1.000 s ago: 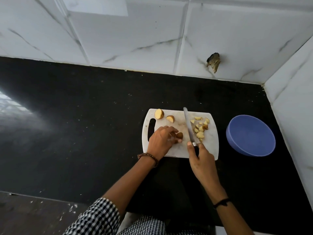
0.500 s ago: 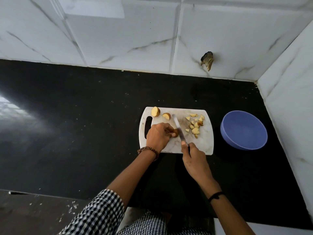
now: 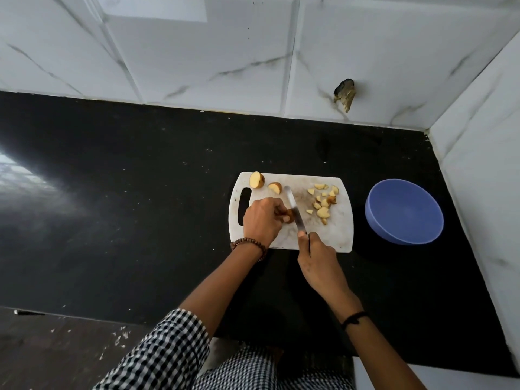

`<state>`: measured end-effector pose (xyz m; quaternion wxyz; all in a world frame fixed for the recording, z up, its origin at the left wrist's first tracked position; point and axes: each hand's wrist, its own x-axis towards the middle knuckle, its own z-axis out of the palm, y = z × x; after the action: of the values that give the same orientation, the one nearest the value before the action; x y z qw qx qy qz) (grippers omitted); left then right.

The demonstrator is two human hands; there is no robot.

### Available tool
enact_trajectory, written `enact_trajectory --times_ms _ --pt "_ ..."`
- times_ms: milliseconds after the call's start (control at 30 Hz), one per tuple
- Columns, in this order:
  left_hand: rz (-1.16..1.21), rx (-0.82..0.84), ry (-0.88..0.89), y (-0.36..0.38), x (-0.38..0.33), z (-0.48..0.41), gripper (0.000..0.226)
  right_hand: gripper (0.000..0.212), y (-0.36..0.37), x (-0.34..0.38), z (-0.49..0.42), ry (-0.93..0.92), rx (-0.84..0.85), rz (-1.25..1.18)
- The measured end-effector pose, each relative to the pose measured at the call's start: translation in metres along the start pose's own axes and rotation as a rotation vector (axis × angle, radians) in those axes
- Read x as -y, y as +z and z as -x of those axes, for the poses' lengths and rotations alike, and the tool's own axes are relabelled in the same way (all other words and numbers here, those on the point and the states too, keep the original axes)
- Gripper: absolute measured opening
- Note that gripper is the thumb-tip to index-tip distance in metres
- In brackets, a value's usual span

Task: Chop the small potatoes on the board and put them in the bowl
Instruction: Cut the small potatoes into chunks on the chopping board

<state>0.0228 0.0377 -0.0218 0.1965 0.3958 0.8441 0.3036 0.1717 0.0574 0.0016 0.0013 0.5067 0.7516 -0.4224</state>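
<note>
Left hand (image 3: 263, 220) is pinching a potato piece (image 3: 287, 215) mid-board (image 3: 342, 235), touching the knife (image 3: 295, 212) that the right hand (image 3: 319, 260) is gripping (blade running away from the person), chopped pieces (image 3: 323, 204) lying rightward, toward the bowl (image 3: 403, 212).

No readable text, label, brand, number or sign shows anywhere.
</note>
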Motion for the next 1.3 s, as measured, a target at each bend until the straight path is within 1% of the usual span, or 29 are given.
enact_trajectory --times_ms 233,533,833,1067,1200,1300 --pt "-0.011 -0.01 0.023 0.003 0.002 0.0 0.023 0.044 -0.002 0.005 -0.007 0.03 0.056 0.06" --pt "0.002 -0.013 0.02 0.003 0.004 -0.001 0.03 0.04 0.011 0.014 -0.014 0.059 -0.006 0.172" --pt "0.008 -0.02 0.02 0.004 0.004 -0.002 0.021 0.044 0.012 0.024 -0.016 0.071 -0.016 0.16" --pt "0.02 -0.036 0.015 0.005 0.004 0.0 0.015 0.041 0.01 0.031 -0.015 0.066 -0.016 0.185" --pt "0.025 -0.038 0.012 0.006 0.004 0.001 0.015 0.042 0.004 0.031 -0.015 0.1 0.022 0.186" --pt "0.017 -0.034 0.014 0.005 0.002 0.002 0.016 0.041 0.003 0.03 -0.012 0.098 0.02 0.2"
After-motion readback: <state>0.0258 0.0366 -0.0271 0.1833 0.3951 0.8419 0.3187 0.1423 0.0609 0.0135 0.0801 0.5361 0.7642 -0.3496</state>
